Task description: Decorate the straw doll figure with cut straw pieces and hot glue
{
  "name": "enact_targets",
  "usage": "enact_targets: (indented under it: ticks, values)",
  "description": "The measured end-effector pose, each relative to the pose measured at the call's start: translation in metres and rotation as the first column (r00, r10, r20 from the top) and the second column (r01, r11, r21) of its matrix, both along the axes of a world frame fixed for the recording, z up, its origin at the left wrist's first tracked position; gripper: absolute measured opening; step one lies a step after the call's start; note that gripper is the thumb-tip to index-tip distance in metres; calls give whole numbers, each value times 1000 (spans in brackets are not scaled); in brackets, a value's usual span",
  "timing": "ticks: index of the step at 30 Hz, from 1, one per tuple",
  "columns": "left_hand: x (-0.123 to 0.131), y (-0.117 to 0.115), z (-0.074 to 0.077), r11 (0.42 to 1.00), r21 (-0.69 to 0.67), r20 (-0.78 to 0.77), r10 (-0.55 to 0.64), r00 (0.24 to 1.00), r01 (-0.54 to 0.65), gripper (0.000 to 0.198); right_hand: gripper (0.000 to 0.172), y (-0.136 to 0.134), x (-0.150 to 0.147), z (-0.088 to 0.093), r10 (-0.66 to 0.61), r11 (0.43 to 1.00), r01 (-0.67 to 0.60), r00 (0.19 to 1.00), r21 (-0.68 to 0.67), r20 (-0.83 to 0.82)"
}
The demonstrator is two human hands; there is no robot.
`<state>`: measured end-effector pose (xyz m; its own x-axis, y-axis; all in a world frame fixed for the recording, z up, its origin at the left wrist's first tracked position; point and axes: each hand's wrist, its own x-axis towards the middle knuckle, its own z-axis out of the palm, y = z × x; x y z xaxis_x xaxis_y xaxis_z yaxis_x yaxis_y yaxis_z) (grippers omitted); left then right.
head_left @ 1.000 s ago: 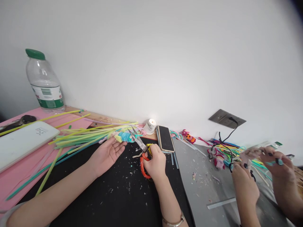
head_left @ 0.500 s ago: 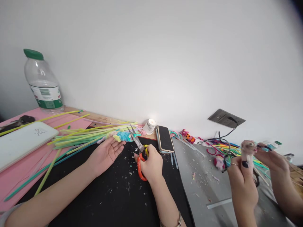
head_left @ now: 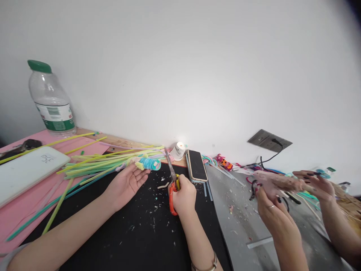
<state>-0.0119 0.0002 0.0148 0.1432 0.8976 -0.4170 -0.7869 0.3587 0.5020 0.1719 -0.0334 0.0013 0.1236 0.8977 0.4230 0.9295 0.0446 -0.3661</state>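
My left hand (head_left: 128, 184), palm up, holds a small pipe-cleaner figure with a coiled blue body (head_left: 149, 163) and pale yellow tufts. Its fingers are curled loosely, and the thumb side is partly hidden. In my right hand (head_left: 184, 195) is a pair of scissors (head_left: 172, 171) with orange and yellow handles, the blades together and pointing up and away. The blades stand a little to the right of the figure, apart from it. Beneath both hands, small clippings and a short pale scrap (head_left: 163, 186) lie on the black mat (head_left: 135, 233).
Pipe cleaners (head_left: 96, 162) lie in a heap behind my left hand. A phone (head_left: 196, 166), a white paper cup (head_left: 178, 151), a power bank (head_left: 31, 173) and a bottle (head_left: 53, 101) stand around the mat. At right, a co-worker's hands (head_left: 279, 222) hold a fuzzy pinkish piece.
The scissors have moved right, away from the blue coil, and their blades have closed. A pale scrap now lies on the mat. The co-worker's fuzzy piece has been turned sideways.
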Motion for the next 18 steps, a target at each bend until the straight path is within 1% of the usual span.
enact_targets:
  ticks: [3, 5, 6, 9, 11, 14, 16, 18]
  values:
    - [-2, 0, -1, 1000, 27, 10, -2, 1000, 1, 24, 22, 3, 5, 4, -116, 988, 113, 993, -105, -24]
    - [-2, 1, -2, 999, 47, 27, -9, 1000, 7, 29, 21, 5, 7, 4, -140, 978, 136, 990, -156, -16]
    - [-3, 1, -3, 998, 55, 33, -12, 999, 10, 31, 19, 6, 8, 4, -131, 977, 126, 991, -174, -17]
    - [-2, 1, -4, 997, 69, 24, -23, 999, 21, 31, 13, 8, 9, -1, -47, 978, 33, 997, -208, -64]
    - [-2, 1, -6, 996, 81, -7, -38, 999, 38, 28, 15, 9, 10, -5, 29, 978, -49, 995, -202, -98]
    - [0, 0, -9, 989, 121, -64, -81, 995, 89, 25, 22, 9, 11, -6, 144, 979, -158, 983, -130, -112]
    - [1, -1, -12, 978, 161, -97, -120, 988, 135, 22, 28, 7, 11, -2, 215, 971, -226, 967, -73, -134]
    - [2, -3, -14, 962, 201, -137, -161, 977, 187, 19, 33, 5, 10, 5, 289, 954, -298, 938, -20, -190]
